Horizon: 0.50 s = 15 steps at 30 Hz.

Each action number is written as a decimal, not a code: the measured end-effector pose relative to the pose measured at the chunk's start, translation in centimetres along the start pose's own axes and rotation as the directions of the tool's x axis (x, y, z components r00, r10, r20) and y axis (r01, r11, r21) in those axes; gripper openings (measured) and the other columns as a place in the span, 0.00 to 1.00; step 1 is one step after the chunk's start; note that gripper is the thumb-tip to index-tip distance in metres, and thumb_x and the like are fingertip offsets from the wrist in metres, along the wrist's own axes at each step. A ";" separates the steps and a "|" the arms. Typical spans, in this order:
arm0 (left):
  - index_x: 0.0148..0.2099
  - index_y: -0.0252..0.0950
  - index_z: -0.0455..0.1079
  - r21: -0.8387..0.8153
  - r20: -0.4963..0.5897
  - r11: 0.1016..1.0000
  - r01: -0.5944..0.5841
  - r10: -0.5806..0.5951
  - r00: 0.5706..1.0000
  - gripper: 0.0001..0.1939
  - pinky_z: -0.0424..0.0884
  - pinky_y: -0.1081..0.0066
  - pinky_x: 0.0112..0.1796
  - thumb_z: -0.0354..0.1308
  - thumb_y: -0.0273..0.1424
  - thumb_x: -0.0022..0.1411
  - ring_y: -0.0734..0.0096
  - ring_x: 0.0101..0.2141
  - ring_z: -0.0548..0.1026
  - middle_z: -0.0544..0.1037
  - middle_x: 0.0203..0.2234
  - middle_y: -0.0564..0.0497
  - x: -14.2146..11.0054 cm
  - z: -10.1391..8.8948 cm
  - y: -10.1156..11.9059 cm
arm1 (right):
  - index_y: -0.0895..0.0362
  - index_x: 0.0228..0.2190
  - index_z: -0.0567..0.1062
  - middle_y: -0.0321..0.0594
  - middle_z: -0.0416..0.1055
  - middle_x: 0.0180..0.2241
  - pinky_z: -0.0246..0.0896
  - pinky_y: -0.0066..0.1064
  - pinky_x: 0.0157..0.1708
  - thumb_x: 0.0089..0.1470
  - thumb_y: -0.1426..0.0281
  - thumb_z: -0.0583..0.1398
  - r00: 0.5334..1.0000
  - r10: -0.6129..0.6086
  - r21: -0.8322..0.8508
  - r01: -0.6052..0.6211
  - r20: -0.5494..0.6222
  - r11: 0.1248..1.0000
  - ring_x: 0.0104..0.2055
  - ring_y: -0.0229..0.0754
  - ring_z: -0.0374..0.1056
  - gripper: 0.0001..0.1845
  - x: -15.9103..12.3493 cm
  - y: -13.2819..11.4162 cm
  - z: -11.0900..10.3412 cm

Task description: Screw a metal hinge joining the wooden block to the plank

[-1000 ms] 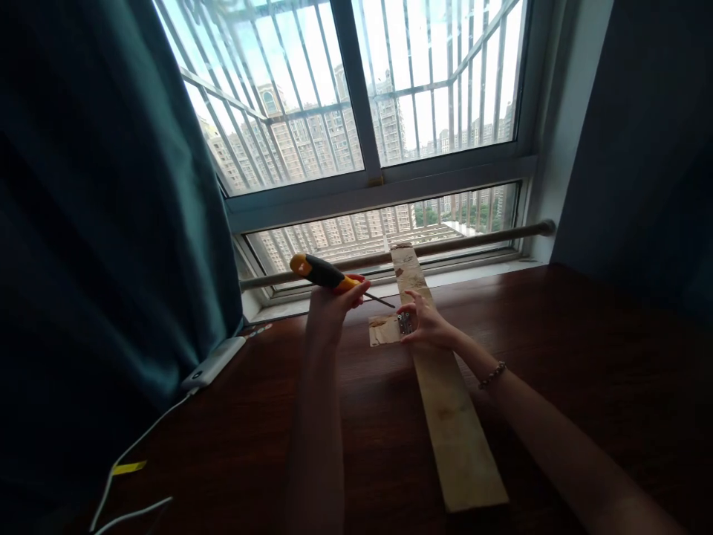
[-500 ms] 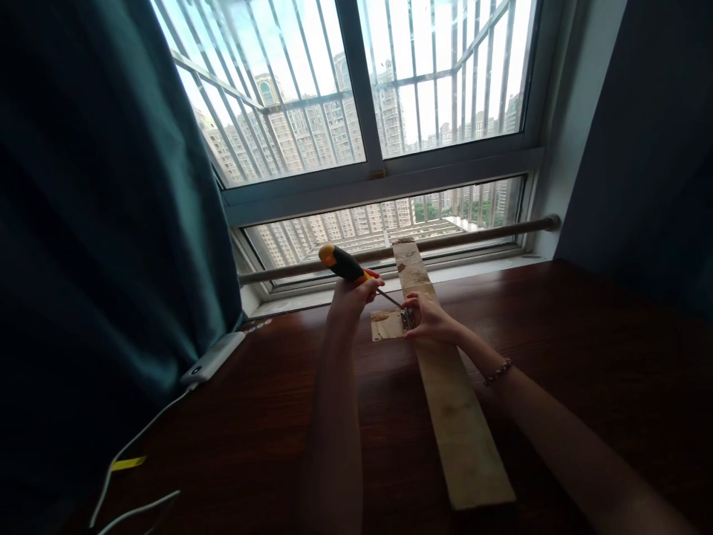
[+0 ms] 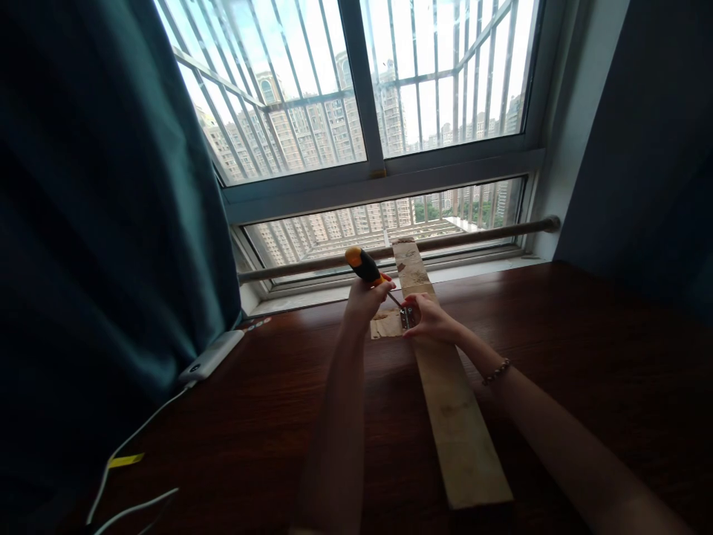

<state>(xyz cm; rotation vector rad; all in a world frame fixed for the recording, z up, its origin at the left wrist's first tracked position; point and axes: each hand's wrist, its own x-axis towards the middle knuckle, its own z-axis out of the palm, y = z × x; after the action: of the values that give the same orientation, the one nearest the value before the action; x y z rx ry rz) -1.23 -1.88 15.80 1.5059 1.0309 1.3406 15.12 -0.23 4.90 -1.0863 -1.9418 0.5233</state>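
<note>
Screwdriver at the metal fitting, both hands close together over the board

The left hand (image 3: 368,299) is closed around the screwdriver (image 3: 363,266), its fingers low on the black-and-yellow handle. The shaft slants down to the right, its tip at the far left corner of the metal fitting (image 3: 408,319); whether it has seated is too small to tell. The right hand (image 3: 433,318) pinches the fitting between thumb and fingertips, at its near and far edges, with the palm over the long board (image 3: 462,423). A short wood piece (image 3: 385,325) sticks out to the left of the board's edge; the hand hides how the two meet.

The board runs from near the bottom of the view past the far edge of the table (image 3: 590,334), overlapping the rail (image 3: 479,238) before the window; contact there cannot be told. Between the hands there is only a narrow gap. To the right, a broad stretch of table reaches toward the wall (image 3: 629,163). On the left, the curtain (image 3: 172,282) and the white device (image 3: 215,355) with its cable (image 3: 142,423) stand well apart from the work.
</note>
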 end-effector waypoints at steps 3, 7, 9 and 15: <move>0.23 0.32 0.69 0.007 0.016 1.000 -0.014 0.014 1.000 0.05 0.56 0.75 0.19 0.61 0.26 0.39 0.80 0.16 0.61 0.66 0.13 0.56 0.1 0.0 -0.2 | 0.58 0.42 0.64 0.44 0.67 0.41 0.57 0.44 0.48 0.26 0.64 0.71 1.000 -0.004 -0.008 0.004 0.003 1.000 0.47 0.49 0.62 0.39 0.0 0.0 0.0; 0.24 0.32 0.69 0.031 0.021 0.999 -0.030 0.029 0.999 0.05 0.57 0.75 0.20 0.60 0.27 0.39 0.80 0.16 0.62 0.66 0.13 0.56 0.3 0.0 -0.5 | 0.58 0.42 0.64 0.45 0.67 0.41 0.58 0.44 0.48 0.26 0.64 0.71 1.000 -0.013 -0.032 0.013 -0.008 0.999 0.48 0.50 0.61 0.39 0.0 0.0 0.0; 0.25 0.32 0.69 0.036 0.021 0.999 -0.031 0.031 0.999 0.06 0.57 0.75 0.20 0.60 0.27 0.40 0.80 0.16 0.62 0.66 0.14 0.56 0.4 0.0 -0.6 | 0.58 0.42 0.64 0.45 0.66 0.41 0.58 0.43 0.48 0.25 0.64 0.71 1.000 -0.016 -0.032 0.016 -0.015 0.999 0.48 0.49 0.61 0.40 0.0 0.2 0.0; 0.25 0.32 0.69 0.045 0.030 0.998 -0.048 0.047 0.998 0.06 0.57 0.75 0.20 0.61 0.28 0.41 0.80 0.16 0.61 0.66 0.14 0.56 0.6 -0.2 -0.9 | 0.57 0.42 0.64 0.44 0.66 0.41 0.59 0.44 0.47 0.26 0.63 0.71 1.000 -0.023 -0.020 0.023 -0.013 1.000 0.47 0.49 0.62 0.39 -0.1 0.3 0.0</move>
<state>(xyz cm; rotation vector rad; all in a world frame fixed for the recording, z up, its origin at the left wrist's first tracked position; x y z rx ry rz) -1.41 -1.06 15.14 1.5877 1.0192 1.3328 15.33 -0.14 4.64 -1.0760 -1.9497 0.4841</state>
